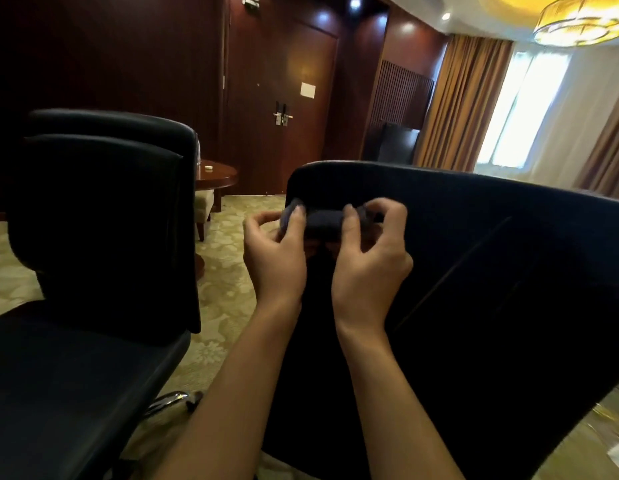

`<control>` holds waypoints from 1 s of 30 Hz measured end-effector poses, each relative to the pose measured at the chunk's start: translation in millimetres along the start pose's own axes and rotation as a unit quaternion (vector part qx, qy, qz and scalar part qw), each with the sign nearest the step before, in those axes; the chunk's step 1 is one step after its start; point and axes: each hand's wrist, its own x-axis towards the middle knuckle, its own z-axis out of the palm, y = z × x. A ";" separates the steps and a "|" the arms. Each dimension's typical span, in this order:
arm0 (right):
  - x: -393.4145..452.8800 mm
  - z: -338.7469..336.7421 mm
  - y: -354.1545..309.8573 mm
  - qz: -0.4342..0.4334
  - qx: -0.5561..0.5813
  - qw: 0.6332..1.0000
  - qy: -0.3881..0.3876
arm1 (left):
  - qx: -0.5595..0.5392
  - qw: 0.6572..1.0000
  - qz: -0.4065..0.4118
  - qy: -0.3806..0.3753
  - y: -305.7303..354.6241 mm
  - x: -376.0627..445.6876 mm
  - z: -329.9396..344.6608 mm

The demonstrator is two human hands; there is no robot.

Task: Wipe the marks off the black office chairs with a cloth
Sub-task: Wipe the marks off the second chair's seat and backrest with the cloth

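Your left hand (275, 247) and right hand (368, 252) are both raised in front of the back of the nearer black chair (474, 271), and between them you hold a small dark cloth (323, 221). Each hand pinches one end of it with curled fingers and thumb, so the cloth runs as a short bunched band from one hand to the other. It is dark against the dark chair back, so its edges are hard to follow, and your fingers cover both of its ends. Whether the cloth touches the chair back cannot be told from here.

A few thin pale lines cross the chair back to the right of your hands; the surface is too dark to show more. The lower part of this chair is cut off by the bottom edge.

A second black chair (93, 237) stands to your left, well apart from your hands, with part of its chrome base (169, 400) showing under the seat. Beyond it a round wooden table (218, 176) is partly hidden. A dark wooden door (283, 98) stands behind, and curtains (463, 98) frame a window that is washed out by glare.
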 end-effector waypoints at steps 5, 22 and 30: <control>-23.9 -8.9 25.0 0.001 -0.013 0.998 -0.063 | 0.018 1.000 -0.009 -0.007 -21.8 -8.3 -15.7; 6.1 -24.4 22.8 -0.199 -0.120 0.966 -0.117 | 0.087 0.963 0.253 -0.020 -4.9 -24.5 -17.8; 31.0 -21.0 7.4 -0.240 -0.191 0.949 -0.069 | 0.214 0.885 0.409 -0.069 10.8 2.1 -10.1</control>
